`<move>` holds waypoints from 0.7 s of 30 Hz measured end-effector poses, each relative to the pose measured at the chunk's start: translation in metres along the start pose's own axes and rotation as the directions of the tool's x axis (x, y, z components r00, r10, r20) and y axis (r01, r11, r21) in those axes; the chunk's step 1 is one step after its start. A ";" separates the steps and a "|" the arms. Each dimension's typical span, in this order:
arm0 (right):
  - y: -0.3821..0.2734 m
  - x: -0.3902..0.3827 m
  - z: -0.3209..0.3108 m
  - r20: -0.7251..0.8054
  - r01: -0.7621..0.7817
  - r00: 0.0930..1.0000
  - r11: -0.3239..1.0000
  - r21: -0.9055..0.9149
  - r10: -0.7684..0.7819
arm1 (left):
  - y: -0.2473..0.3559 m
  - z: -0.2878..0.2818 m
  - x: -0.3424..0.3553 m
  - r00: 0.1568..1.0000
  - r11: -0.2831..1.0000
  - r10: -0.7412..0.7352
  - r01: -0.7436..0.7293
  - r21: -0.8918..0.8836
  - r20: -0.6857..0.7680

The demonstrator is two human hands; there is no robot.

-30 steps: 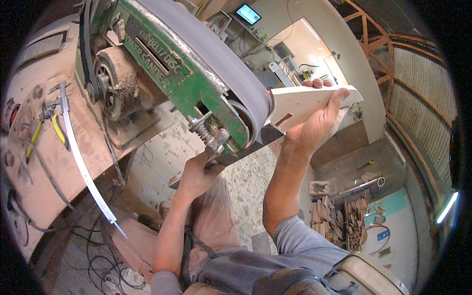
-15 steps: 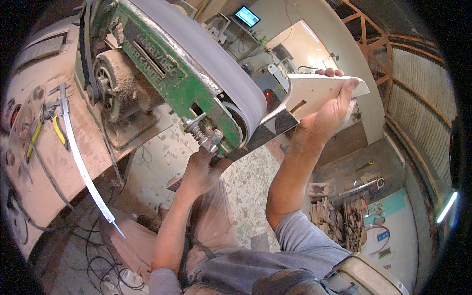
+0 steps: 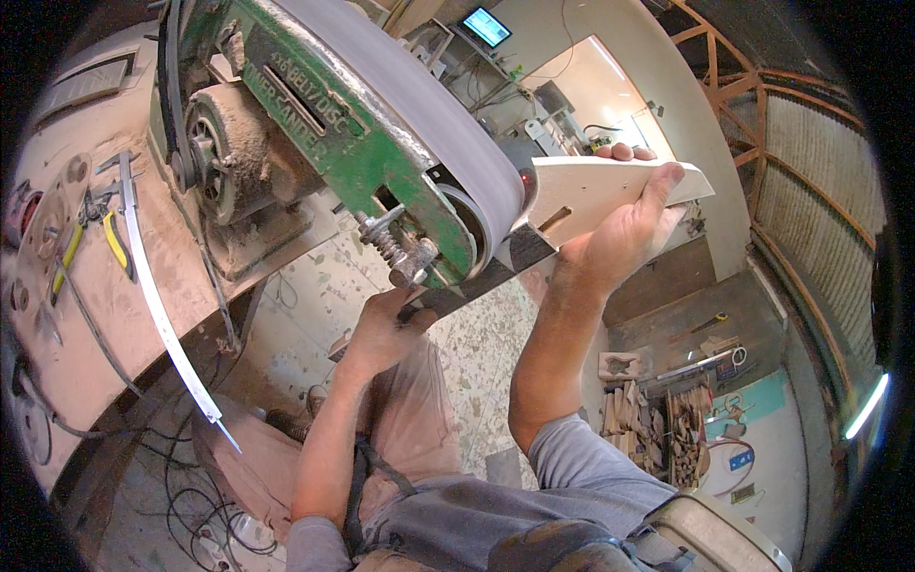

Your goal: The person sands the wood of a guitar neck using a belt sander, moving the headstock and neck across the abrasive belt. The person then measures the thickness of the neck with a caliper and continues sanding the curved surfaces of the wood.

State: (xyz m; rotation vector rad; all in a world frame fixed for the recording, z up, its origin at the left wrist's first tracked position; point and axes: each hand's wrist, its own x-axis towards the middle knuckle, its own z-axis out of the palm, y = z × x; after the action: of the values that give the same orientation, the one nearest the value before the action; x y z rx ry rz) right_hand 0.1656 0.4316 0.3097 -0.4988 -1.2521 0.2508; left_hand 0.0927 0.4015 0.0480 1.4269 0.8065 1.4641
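Note:
A green belt sander (image 3: 329, 157) stands at upper left, its grey belt (image 3: 443, 119) curving round the near roller. My right hand (image 3: 615, 234) is wrapped round a cream wooden board (image 3: 591, 191) with a slot and a curved cutout, fingers over its far edge and thumb on the face. The cutout sits against the rounded belt end. A dark strip (image 3: 472, 289) runs from the board beneath the roller toward my left hand (image 3: 383, 334). My left hand is closed on that strip's end, just below the spring-loaded bolt (image 3: 389, 248); its fingertips are partly hidden.
On the dusty workbench (image 3: 176, 305) at left lie a caliper (image 3: 124, 186), yellow-handled pliers (image 3: 116, 246) and a long white strip (image 3: 164, 324). Black cables (image 3: 205, 515) coil on the floor. Wood offcuts (image 3: 634, 429) are stacked at right. A lit screen (image 3: 486, 29) stands behind.
The board has shifted left and slightly down, and its cutout now fits closer round the belt end. My right hand moved with it; my left hand shifted slightly left and down.

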 end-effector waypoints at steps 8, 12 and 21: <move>0.001 -0.010 0.003 -0.051 0.059 0.997 0.993 -0.107 -0.064 | -0.002 -0.008 0.000 0.991 0.995 -0.078 0.083 -0.047 0.113; -0.002 -0.015 0.004 -0.066 0.064 0.995 0.993 -0.096 -0.071 | -0.013 -0.002 0.000 0.991 0.996 -0.058 0.065 -0.056 0.117; 0.027 0.062 -0.077 0.002 -0.283 0.952 0.874 0.395 0.307 | 0.081 0.005 0.001 0.944 0.985 -0.096 0.043 0.170 0.315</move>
State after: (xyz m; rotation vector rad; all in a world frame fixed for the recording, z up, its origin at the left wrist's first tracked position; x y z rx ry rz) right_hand 0.2598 0.4658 0.3317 -0.3437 -1.0271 0.7270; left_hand 0.0847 0.3717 0.1226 1.6880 0.7708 1.0910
